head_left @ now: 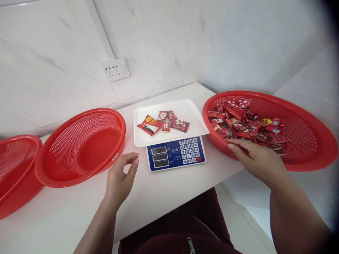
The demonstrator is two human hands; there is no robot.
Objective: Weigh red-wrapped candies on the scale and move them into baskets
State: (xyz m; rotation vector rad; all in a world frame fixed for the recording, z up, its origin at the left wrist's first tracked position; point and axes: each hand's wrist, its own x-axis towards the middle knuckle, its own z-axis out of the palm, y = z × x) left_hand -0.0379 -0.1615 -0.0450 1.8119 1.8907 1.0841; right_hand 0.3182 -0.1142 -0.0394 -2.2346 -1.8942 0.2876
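Note:
My left hand (120, 176) hovers over the table left of a digital scale (176, 153), thumb and fingers slightly apart, holding nothing. On the scale's white tray (143, 139) lie several red candy packets (180, 125), one with a yellow-and-white print. The top display appears to read 0.055, though blurred. My right hand (258, 160) is over the near rim of the right red basket (312, 141), its thumb and forefinger slightly apart at the tips. No packet shows between them; the other fingers are hidden. Many red wrapped candies (238, 121) are piled in this basket.
A red perforated basket (79, 151) with nothing in it stands left of the scale. Another red basket (18, 176) is cut off at the left edge. The white table (148, 197) meets a tiled wall with a socket (116, 69). Its front edge is near my lap.

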